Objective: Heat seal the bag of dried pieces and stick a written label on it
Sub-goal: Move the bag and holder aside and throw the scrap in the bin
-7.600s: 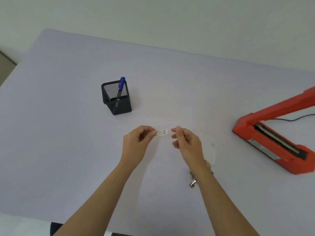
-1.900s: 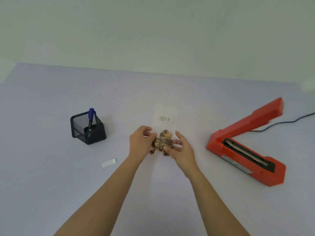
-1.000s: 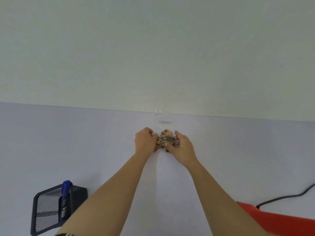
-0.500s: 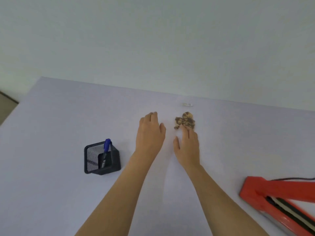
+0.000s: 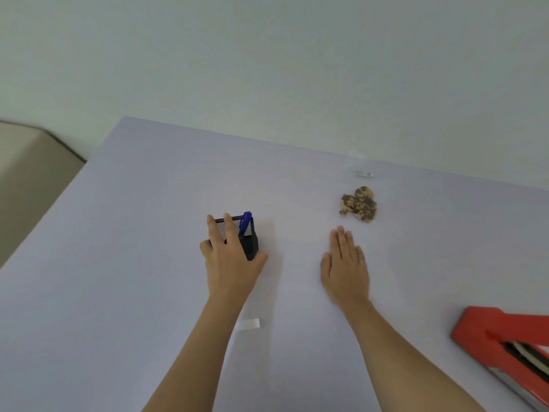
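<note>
The clear bag of brown dried pieces (image 5: 358, 203) lies flat on the lilac table, near its far edge. A small white written label (image 5: 364, 174) is stuck on the bag's upper part. My left hand (image 5: 228, 269) is wrapped around the black mesh pen holder (image 5: 252, 242), fingers over its near rim and thumb on its right side. A blue pen (image 5: 246, 222) stands in the holder. My right hand (image 5: 344, 269) rests flat on the table with fingers together, a little short of the bag and holding nothing.
The red heat sealer (image 5: 502, 337) sits at the lower right with its arm raised, partly cut off by the frame. A small white backing strip (image 5: 249, 324) lies beside my left forearm. The table's left edge (image 5: 59, 203) drops to a beige floor.
Both hands have let go of the bag. My left hand has moved left onto the pen holder, and my right hand has drawn back from the bag. The view has swung left.
</note>
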### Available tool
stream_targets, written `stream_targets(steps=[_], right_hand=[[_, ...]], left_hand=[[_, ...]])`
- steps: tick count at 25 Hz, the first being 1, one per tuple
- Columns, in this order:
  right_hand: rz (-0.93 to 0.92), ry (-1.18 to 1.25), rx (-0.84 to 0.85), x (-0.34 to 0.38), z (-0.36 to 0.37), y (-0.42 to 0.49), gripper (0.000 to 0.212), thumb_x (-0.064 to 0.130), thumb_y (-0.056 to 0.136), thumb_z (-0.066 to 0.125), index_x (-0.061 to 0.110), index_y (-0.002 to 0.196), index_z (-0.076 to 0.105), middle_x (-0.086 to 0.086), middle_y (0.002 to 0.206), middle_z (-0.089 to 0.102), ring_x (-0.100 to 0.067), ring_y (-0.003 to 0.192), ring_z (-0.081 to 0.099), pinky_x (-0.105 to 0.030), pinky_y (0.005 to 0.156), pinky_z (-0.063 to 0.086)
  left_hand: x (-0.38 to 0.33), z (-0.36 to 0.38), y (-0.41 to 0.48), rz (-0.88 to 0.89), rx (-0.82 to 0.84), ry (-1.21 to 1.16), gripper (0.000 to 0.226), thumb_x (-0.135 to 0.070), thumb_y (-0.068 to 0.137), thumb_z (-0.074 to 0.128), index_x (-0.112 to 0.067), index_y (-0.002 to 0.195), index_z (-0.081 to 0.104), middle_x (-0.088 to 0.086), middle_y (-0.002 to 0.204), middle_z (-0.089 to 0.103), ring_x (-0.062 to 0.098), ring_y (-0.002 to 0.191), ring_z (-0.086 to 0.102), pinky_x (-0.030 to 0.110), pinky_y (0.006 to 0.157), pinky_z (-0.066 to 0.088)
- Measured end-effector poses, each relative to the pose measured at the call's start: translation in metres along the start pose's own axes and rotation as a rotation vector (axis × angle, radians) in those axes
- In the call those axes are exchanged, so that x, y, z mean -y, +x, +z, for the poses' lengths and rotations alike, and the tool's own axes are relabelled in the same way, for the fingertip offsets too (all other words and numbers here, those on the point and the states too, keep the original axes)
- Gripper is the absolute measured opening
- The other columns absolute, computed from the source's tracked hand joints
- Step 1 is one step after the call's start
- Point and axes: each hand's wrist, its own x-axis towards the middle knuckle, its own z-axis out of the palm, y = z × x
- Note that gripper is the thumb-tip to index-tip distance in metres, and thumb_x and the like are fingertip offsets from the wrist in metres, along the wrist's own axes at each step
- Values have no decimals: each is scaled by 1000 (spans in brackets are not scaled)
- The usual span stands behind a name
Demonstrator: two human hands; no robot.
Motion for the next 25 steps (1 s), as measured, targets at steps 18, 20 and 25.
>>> stream_targets(steps=[18,20,25], right_hand=[[-2,-27,-69,-7,8,-1,55,31,91,26,11,143,27,-1,151,29,-12,141,15,-28,112,2],[-6,-30,-72,-7,8,-1,55,31,91,27,11,142,28,-1,151,30,-11,139,14,-30,112,7],[-7,-41,-81,-8,7,-1,54,31,91,27,11,141,31,-2,150,33,-12,138,16,-31,110,11]], left_hand=[[-170,66,158,431,204,52,90,-33,77,66,-7,145,13,21,153,3,45,123,28,44,104,26],[-169,70,162,431,210,76,89,-33,77,66,-7,144,14,21,153,4,45,122,29,44,103,27],[-172,75,169,442,227,105,89,-34,78,65,-5,144,14,22,152,4,44,121,31,44,103,27]])
